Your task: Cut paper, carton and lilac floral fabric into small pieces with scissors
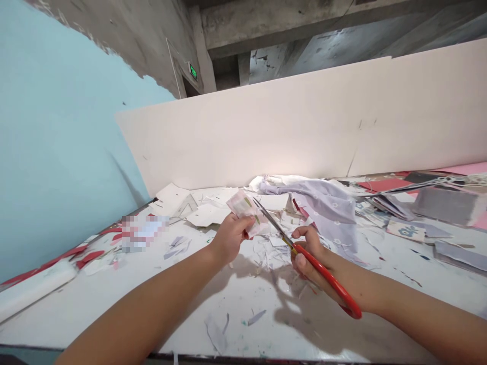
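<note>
My left hand [229,237] pinches a small white piece of fabric or paper with printed marks [245,210], held up above the white table [114,299]. My right hand [310,256] grips red-handled scissors [323,274]. Their metal blades [270,219] point up and left, and the tips reach the held piece. Small white cut scraps [272,251] lie on the table just under both hands.
A heap of pale lavender cloth [323,203] lies behind my right hand. Paper and card pieces [205,210] are strewn at the back, grey and pink sheets [449,205] to the right, red scraps [89,256] at the left. A tall white board [304,126] walls the far edge.
</note>
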Demonstrator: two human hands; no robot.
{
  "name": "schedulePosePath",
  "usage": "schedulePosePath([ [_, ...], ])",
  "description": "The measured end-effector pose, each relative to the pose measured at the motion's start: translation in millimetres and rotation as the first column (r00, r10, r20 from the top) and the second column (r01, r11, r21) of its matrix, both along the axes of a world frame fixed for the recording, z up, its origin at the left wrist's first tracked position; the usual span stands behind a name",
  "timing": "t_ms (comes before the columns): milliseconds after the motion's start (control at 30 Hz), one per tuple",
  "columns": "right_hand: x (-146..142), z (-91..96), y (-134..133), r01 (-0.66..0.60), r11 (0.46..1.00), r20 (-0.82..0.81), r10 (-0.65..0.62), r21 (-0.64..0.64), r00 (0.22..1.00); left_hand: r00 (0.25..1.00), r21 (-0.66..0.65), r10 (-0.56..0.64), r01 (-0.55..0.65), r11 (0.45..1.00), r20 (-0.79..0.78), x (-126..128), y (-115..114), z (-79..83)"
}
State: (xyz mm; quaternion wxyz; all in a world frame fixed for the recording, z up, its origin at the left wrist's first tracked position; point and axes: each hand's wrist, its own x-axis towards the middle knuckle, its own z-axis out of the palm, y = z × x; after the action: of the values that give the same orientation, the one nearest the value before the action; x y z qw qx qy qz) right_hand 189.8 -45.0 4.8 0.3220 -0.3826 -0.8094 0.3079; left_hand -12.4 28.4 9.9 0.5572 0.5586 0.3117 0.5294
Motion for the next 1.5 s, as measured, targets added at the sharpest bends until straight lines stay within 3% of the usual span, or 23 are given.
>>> schedulePosePath([
  [167, -1, 2.0, 0, -0.017, 1.000, 0.038, 0.017, -0.017, 0.999, 1.000, -0.010, -0.020, 0.021, 1.000, 0.015, 3, -5, 0.1],
  [367, -6, -2.5, 1, 0.065, 0.998, 0.028, -0.066, 0.025, 0.997, 1.000, 0.016, -0.013, 0.012, 1.000, 0.021, 3, -5, 2.0],
  [533, -5, 0.4, 2, 0.009, 1.000, 0.090, -0.008, -0.009, 0.996, 0.998, 0.035, -0.051, 0.052, 0.998, -0.027, 4, -9, 2.5],
  [700, -8, -2.7, 2, 0.118, 0.993, 0.080, -0.119, 0.018, 0.990, 0.992, 0.043, -0.106, 0.109, 0.993, -0.074, 5, -14, 1.5],
  [967, -10, 2.3, -2, 0.102, 0.994, 0.056, -0.101, -0.033, 0.993, 0.997, -0.028, 0.013, -0.015, 0.999, -0.073, 5, -9, -6.2],
  [1200, -9, -2.5, 0, 0.138, 0.990, 0.075, -0.138, 0.014, 0.988, 0.991, -0.040, -0.111, 0.108, 0.993, -0.073, 7, -16, 0.3],
  [1500, -6, 4.5, 1, 0.148, 0.989, 0.214, -0.148, 0.017, 0.966, 0.991, -0.067, -0.133, 0.132, 0.989, -0.003, 8, -15, 0.8],
])
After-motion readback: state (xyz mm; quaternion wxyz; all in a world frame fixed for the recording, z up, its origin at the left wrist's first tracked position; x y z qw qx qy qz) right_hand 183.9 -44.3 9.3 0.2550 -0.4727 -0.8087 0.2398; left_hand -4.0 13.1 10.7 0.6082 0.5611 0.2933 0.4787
